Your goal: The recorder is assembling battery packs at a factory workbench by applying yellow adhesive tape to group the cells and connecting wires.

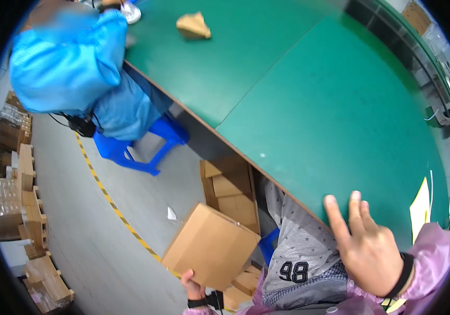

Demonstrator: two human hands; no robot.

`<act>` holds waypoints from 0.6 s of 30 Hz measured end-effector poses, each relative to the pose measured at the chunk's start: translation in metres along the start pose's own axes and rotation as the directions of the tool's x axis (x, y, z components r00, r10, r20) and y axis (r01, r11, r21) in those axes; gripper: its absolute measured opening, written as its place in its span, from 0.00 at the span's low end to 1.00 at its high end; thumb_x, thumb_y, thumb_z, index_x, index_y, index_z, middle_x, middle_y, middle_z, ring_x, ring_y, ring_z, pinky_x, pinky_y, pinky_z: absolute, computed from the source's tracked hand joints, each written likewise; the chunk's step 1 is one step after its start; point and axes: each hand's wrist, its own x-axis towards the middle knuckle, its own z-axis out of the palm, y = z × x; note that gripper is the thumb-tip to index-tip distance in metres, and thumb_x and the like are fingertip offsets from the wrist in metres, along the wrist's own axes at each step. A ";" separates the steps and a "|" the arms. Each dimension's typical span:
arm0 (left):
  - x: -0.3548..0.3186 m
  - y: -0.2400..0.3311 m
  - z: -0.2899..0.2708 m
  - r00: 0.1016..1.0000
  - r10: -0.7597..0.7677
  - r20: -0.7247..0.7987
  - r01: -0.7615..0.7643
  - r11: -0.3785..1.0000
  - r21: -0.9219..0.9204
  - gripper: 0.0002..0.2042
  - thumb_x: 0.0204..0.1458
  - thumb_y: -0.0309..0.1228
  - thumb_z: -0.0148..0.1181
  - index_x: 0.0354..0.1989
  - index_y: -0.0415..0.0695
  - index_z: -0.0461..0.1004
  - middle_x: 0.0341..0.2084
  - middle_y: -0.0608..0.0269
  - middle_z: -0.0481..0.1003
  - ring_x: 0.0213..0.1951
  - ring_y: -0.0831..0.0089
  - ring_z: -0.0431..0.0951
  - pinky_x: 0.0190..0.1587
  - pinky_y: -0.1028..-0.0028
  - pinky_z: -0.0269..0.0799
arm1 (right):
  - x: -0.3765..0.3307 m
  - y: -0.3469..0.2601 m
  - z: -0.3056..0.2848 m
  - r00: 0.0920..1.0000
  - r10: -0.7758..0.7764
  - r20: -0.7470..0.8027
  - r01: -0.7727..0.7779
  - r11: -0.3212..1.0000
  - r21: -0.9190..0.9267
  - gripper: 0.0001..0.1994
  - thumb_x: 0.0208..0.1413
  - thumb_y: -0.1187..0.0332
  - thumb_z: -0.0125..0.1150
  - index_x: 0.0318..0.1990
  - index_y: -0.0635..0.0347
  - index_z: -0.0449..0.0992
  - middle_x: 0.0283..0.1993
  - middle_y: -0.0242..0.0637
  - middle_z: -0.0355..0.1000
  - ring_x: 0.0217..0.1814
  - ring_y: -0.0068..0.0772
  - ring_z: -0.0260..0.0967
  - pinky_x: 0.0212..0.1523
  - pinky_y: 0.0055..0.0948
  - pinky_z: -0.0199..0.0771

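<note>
A flat brown cardboard box (212,244) is gripped at its near edge by my left hand (192,286), low beside my legs, off the table's side. My thumb shows on top of the box; the other fingers are hidden beneath it. On the green table (298,105), near its front edge, my right hand (369,247) rests with fingers stretched out and nothing in them. Below the held box, an open carton (204,181) with folded cardboard inside stands on the floor, partly covered by the box.
A co-worker in blue (72,63) sits on a blue plastic stool (151,144) at the left. A crumpled piece of brown paper (193,26) lies far on the table. Yellow paper (420,207) is by my right arm. Stacked cartons (7,194) on pallets line the left.
</note>
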 end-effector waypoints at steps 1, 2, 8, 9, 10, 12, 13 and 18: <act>0.004 -0.002 0.028 1.000 0.006 0.009 -0.004 0.991 -0.135 0.37 0.42 0.40 0.59 0.63 0.39 0.57 0.54 0.49 0.69 0.51 0.51 0.73 0.55 0.52 0.70 | 0.006 0.007 0.006 1.000 -0.030 0.006 0.030 0.999 0.022 0.34 0.48 0.74 0.55 0.67 0.60 0.59 0.53 0.77 0.64 0.48 0.60 0.74 0.32 0.30 0.80; 0.003 0.000 0.048 0.999 -0.025 0.036 0.031 0.981 -0.191 0.37 0.43 0.41 0.58 0.64 0.39 0.57 0.55 0.49 0.69 0.52 0.51 0.73 0.55 0.52 0.69 | 0.010 0.016 0.013 0.999 -0.019 -0.034 0.021 0.999 0.039 0.28 0.48 0.74 0.53 0.62 0.64 0.66 0.51 0.71 0.68 0.46 0.55 0.77 0.30 0.31 0.80; -0.085 0.032 0.070 0.995 0.087 -0.044 -0.095 0.959 -0.268 0.36 0.47 0.44 0.54 0.64 0.40 0.56 0.57 0.49 0.67 0.55 0.50 0.70 0.58 0.52 0.67 | -0.094 0.058 -0.039 0.970 -0.085 -0.228 0.156 0.937 0.313 0.24 0.46 0.70 0.62 0.54 0.64 0.72 0.50 0.49 0.74 0.41 0.39 0.77 0.36 0.30 0.78; -0.085 0.037 0.075 0.995 0.095 -0.029 -0.099 0.958 -0.269 0.36 0.47 0.45 0.54 0.64 0.40 0.56 0.57 0.49 0.67 0.55 0.50 0.70 0.58 0.52 0.67 | -0.112 0.064 -0.050 0.973 -0.055 -0.223 0.132 0.928 0.349 0.24 0.46 0.69 0.63 0.53 0.64 0.72 0.49 0.47 0.75 0.40 0.38 0.77 0.35 0.31 0.78; -0.086 0.042 0.082 0.994 0.105 -0.009 -0.104 0.961 -0.257 0.36 0.48 0.46 0.53 0.65 0.40 0.56 0.57 0.49 0.67 0.56 0.50 0.70 0.58 0.52 0.66 | -0.129 0.074 -0.054 0.970 0.012 -0.244 0.079 0.929 0.362 0.24 0.45 0.66 0.67 0.52 0.63 0.73 0.47 0.46 0.76 0.39 0.37 0.77 0.37 0.32 0.78; -0.082 0.055 0.103 0.992 0.118 0.055 -0.102 0.967 -0.235 0.36 0.49 0.47 0.52 0.65 0.40 0.56 0.58 0.49 0.66 0.56 0.50 0.69 0.59 0.51 0.66 | -0.164 0.096 -0.043 0.951 0.135 -0.278 -0.009 0.911 0.411 0.26 0.44 0.64 0.68 0.53 0.60 0.72 0.47 0.46 0.75 0.42 0.40 0.77 0.42 0.34 0.77; -0.080 0.063 0.120 0.986 0.141 0.091 -0.118 0.967 -0.226 0.36 0.50 0.48 0.51 0.65 0.40 0.56 0.58 0.49 0.66 0.57 0.50 0.69 0.60 0.51 0.65 | -0.183 0.108 -0.032 0.941 0.193 -0.278 -0.060 0.903 0.424 0.28 0.44 0.63 0.69 0.55 0.59 0.72 0.50 0.47 0.74 0.46 0.43 0.76 0.46 0.36 0.76; -0.082 0.092 0.218 0.937 0.220 0.273 -0.176 0.969 -0.174 0.35 0.53 0.51 0.48 0.66 0.41 0.56 0.60 0.49 0.65 0.59 0.50 0.67 0.61 0.51 0.63 | -0.266 0.143 0.052 0.884 0.456 -0.097 -0.397 0.846 0.356 0.55 0.36 0.41 0.72 0.69 0.59 0.52 0.69 0.63 0.48 0.70 0.67 0.48 0.67 0.61 0.49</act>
